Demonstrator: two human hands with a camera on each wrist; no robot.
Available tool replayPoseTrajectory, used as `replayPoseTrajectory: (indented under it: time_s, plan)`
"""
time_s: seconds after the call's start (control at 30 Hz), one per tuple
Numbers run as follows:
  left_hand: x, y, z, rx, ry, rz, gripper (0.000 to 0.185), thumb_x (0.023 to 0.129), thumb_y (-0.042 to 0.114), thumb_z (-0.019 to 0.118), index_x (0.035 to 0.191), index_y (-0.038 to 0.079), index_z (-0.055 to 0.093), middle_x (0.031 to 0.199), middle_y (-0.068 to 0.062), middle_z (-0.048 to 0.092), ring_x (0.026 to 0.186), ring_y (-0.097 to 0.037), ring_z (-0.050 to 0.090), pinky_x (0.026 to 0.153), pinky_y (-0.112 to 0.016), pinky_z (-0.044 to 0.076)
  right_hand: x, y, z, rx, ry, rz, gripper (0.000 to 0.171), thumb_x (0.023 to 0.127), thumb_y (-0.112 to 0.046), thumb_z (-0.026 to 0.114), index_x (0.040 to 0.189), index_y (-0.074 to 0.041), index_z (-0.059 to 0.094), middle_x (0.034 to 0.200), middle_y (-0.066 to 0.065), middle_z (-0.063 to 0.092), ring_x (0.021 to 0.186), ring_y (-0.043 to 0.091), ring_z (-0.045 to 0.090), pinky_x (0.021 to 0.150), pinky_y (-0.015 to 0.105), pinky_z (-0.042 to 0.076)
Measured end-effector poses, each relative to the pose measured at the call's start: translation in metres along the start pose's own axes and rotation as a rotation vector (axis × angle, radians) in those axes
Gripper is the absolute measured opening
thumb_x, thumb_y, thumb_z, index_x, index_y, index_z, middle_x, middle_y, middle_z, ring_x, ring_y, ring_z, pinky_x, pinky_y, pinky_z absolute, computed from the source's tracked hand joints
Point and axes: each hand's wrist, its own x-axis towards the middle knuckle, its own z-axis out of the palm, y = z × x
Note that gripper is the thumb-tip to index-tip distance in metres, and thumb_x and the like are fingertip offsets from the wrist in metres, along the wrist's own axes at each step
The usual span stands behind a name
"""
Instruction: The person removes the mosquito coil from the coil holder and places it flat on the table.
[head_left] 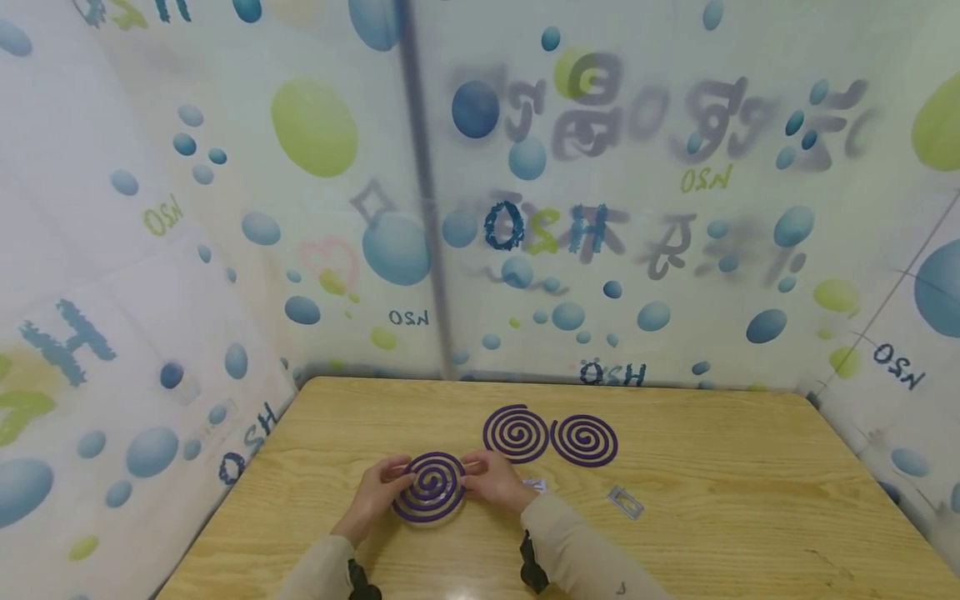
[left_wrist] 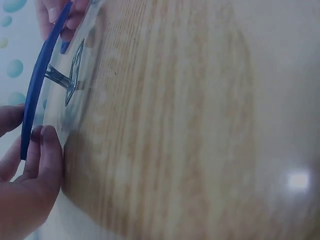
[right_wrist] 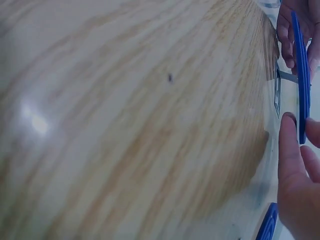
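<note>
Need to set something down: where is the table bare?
Bare: table between the rightmost metal piece and right edge; also left of the left hand. Crowded: the middle, with the held coil, right hand, and two coils beyond it.

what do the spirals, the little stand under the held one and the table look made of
Spirals: matte, perhaps pressed powder or plastic; evenly coloured, little shine.
Stand: probably thin sheet metal, shiny, given silvery glints.
Table: wood or wood-look laminate, glossy, with grain and a bright reflection.
</note>
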Motion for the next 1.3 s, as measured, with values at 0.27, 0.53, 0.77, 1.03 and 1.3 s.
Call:
replayPoseTrajectory:
  time_s: [0.27, 0.53, 0.77, 1.03, 1.3]
  plan:
    - [-0.0016, 0.0013, 0.0015, -0.036, -0.013, -0.015, 0.034, 0.081, 0.005, 0.061, 0.110, -0.010, 0.052, 0.091, -0.018, 0.063, 0.080, -0.021, 0.060, 0.070, -0.027, 0.049, -0.0011, 0.0009, 0.0023, 0.011, 0.005, -0.004, 0.034, 0.075, 0.014, 0.057, 0.108, 0.012, 0.051, 0.085, 0.014, 0.059, 0.070, 0.022, 0.062, 0.060, 0.029, 0.054]
    - [-0.0035, 0.0022, 0.0013, -0.067, -0.029, -0.006, 0.035, 0.081, 0.003, 0.060, 0.111, -0.012, 0.051, 0.090, -0.021, 0.063, 0.078, -0.023, 0.061, 0.069, -0.028, 0.050, -0.0004, 0.0001, 0.0016, -0.010, 0.011, 0.034, 0.034, 0.076, 0.010, 0.059, 0.109, 0.006, 0.054, 0.085, 0.011, 0.058, 0.067, 0.016, 0.060, 0.059, 0.027, 0.054]
    - [-0.0035, 0.0022, 0.0022, -0.087, -0.014, -0.030, 0.032, 0.081, 0.002, 0.060, 0.110, -0.009, 0.053, 0.089, -0.018, 0.063, 0.079, -0.023, 0.061, 0.071, -0.031, 0.050, -0.0017, -0.0035, 0.0016, -0.023, 0.015, 0.030, 0.032, 0.077, 0.009, 0.060, 0.108, 0.005, 0.055, 0.084, 0.010, 0.057, 0.065, 0.014, 0.059, 0.059, 0.027, 0.054]
    - [-0.0049, 0.0061, 0.0012, -0.145, -0.018, -0.043, 0.033, 0.081, 0.000, 0.059, 0.111, -0.010, 0.051, 0.088, -0.017, 0.063, 0.078, -0.022, 0.061, 0.067, -0.030, 0.050, -0.0029, -0.0053, 0.0030, -0.041, 0.033, 0.022, 0.032, 0.076, 0.010, 0.059, 0.107, 0.004, 0.056, 0.083, 0.011, 0.058, 0.065, 0.014, 0.059, 0.059, 0.028, 0.054]
    - [-0.0051, 0.0091, 0.0002, -0.153, -0.020, -0.058, 0.035, 0.082, 0.004, 0.060, 0.112, -0.009, 0.050, 0.085, -0.014, 0.063, 0.073, -0.018, 0.060, 0.064, -0.027, 0.049, -0.0026, -0.0079, 0.0003, -0.069, 0.034, -0.002, 0.032, 0.076, 0.009, 0.058, 0.108, 0.004, 0.056, 0.086, 0.010, 0.058, 0.071, 0.016, 0.059, 0.059, 0.026, 0.053]
